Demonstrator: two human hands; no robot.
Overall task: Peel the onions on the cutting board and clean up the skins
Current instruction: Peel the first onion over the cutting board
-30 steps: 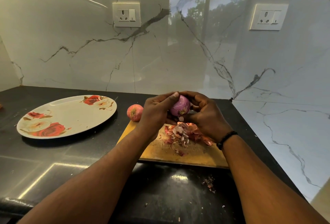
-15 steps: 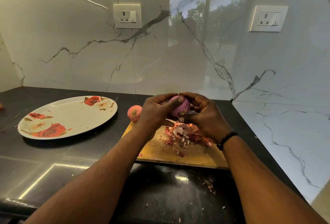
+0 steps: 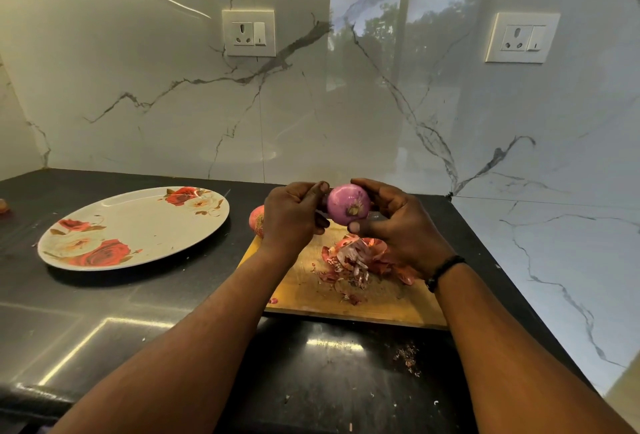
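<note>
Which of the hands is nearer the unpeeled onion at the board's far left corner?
Left. The left hand sits right beside the unpeeled onion, partly covering it. The right hand is farther off, holding the peeled onion.

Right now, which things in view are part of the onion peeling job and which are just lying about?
Part of the job:
- peeled onion, held by the right hand, left hand at its side
- unpeeled onion at the board's far left corner
- cutting board
- pile of skins on the board
- skin bits on the counter

Lying about:
- flowered plate, nothing on it
- two wall sockets
</note>
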